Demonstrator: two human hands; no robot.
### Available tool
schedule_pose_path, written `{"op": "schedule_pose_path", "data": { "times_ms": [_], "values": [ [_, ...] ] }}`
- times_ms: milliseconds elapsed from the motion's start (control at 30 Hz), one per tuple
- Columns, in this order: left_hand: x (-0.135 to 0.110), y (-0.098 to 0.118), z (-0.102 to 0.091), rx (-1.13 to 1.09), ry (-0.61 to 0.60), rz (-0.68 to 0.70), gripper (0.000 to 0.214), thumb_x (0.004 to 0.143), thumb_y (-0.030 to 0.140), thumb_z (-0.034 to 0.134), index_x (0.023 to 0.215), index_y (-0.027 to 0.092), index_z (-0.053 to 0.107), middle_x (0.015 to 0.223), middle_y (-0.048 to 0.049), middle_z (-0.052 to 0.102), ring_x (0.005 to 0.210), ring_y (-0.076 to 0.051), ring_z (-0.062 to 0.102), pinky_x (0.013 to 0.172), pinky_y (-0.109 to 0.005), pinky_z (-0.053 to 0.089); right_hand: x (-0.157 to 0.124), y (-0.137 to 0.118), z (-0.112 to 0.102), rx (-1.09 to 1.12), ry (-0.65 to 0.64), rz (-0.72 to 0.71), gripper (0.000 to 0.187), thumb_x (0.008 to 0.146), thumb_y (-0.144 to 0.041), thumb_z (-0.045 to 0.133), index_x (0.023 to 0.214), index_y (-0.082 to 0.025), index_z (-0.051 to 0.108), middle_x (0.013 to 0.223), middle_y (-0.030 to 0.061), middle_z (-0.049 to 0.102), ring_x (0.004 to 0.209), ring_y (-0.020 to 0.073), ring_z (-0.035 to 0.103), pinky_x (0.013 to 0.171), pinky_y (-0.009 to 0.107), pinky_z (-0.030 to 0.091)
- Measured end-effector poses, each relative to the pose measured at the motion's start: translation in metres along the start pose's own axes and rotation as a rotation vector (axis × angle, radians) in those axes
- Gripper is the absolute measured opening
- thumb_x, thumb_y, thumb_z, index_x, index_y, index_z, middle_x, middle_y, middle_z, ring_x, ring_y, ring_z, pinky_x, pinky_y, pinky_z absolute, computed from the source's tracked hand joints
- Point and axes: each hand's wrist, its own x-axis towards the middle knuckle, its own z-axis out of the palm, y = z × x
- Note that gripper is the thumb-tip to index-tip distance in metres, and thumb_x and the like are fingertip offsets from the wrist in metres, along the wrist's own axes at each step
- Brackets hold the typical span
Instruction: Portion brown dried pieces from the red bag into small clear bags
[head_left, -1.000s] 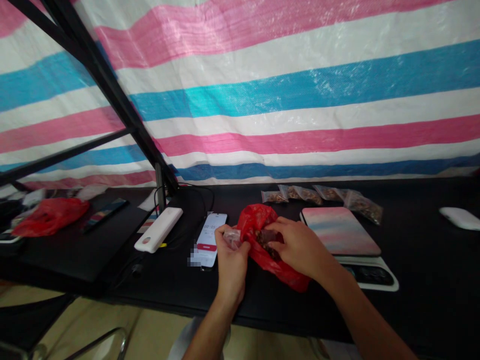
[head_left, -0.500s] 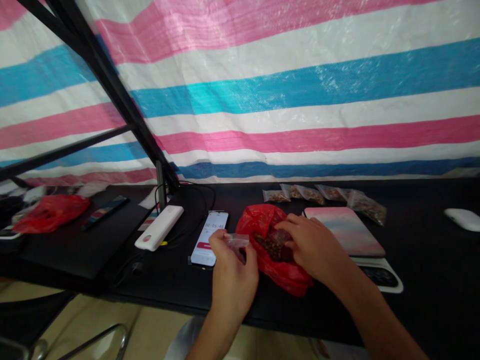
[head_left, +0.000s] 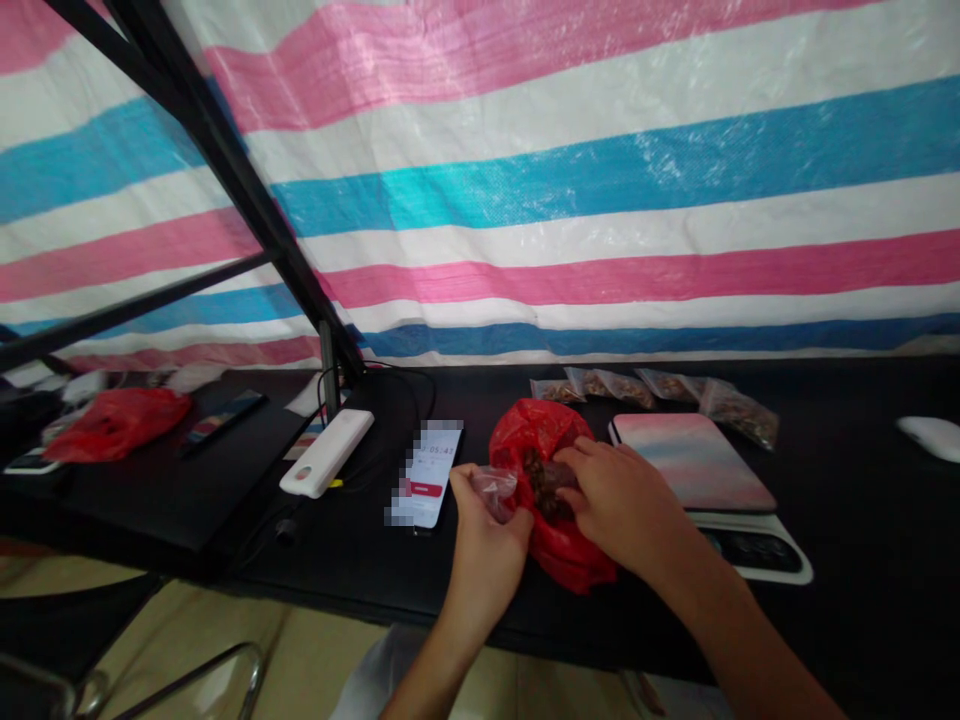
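Observation:
My left hand (head_left: 491,540) is closed around a small clear plastic zip bag (head_left: 496,487), its mouth facing up beside the red bag. The crumpled red plastic bag (head_left: 577,560) lies open on the black table with small brown dried bits (head_left: 551,500) inside. Over its right side, my right hand (head_left: 619,500) reaches in with fingers curled, gripping a translucent piece (head_left: 561,476) whose kind I cannot make out. Behind stand several filled clear zip bags (head_left: 739,412) with similar brown contents.
A phone (head_left: 431,475) showing a timer lies left of my hands, with a white power bank (head_left: 328,453) and cables beyond. On the right are a pink-and-blue flat case (head_left: 694,460), a white-edged object (head_left: 769,550) and a white mouse (head_left: 930,437). Another red bag (head_left: 116,424) sits far left.
The view has shifted slightly. My left hand with the zip bag has come closer to the red bag's opening. My right hand stays at the red bag, its fingers still in the brown bits.

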Motion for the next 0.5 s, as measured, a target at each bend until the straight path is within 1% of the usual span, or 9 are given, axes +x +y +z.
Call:
{"op": "schedule_pose_path", "data": {
  "times_ms": [133,300,400,500],
  "values": [
    [0.006,0.0,-0.004,-0.026,0.011,-0.052,0.048,0.064,0.012,0.063,0.099,0.026,0.034,0.083,0.0071,0.05,0.065,-0.01,0.051,0.063,-0.022,0.043,0.004,-0.001,0.007,0.061,0.026,-0.004,0.021,0.091,-0.018,0.061,0.109,-0.017,0.072,0.111,0.0111,0.073,0.104,0.0277,0.068,0.086,0.037,0.044],
    [0.008,0.001,-0.008,-0.079,0.008,-0.078,0.04,0.067,0.016,0.06,0.098,0.025,0.038,0.081,0.0068,0.05,0.065,-0.01,0.049,0.063,-0.022,0.041,0.009,0.008,0.017,0.307,0.053,-0.077,0.028,0.089,-0.012,0.061,0.113,-0.02,0.072,0.118,0.0071,0.073,0.109,0.0239,0.069,0.094,0.034,0.046],
    [0.008,0.0,-0.01,-0.188,0.011,-0.103,0.033,0.07,0.018,0.061,0.096,0.025,0.041,0.078,0.007,0.049,0.065,-0.01,0.049,0.063,-0.022,0.041,0.01,0.014,0.02,0.4,0.062,-0.095,0.032,0.088,-0.009,0.062,0.115,-0.022,0.072,0.118,0.0061,0.074,0.111,0.0225,0.069,0.098,0.033,0.045],
    [0.01,-0.002,-0.012,-0.311,-0.015,-0.105,0.03,0.073,0.02,0.065,0.095,0.024,0.044,0.08,0.0066,0.051,0.068,-0.01,0.051,0.067,-0.022,0.042,0.011,0.015,0.022,0.436,0.072,-0.083,0.033,0.087,-0.009,0.061,0.116,-0.021,0.072,0.116,0.0071,0.075,0.111,0.0223,0.069,0.099,0.033,0.046]
  ]
}}
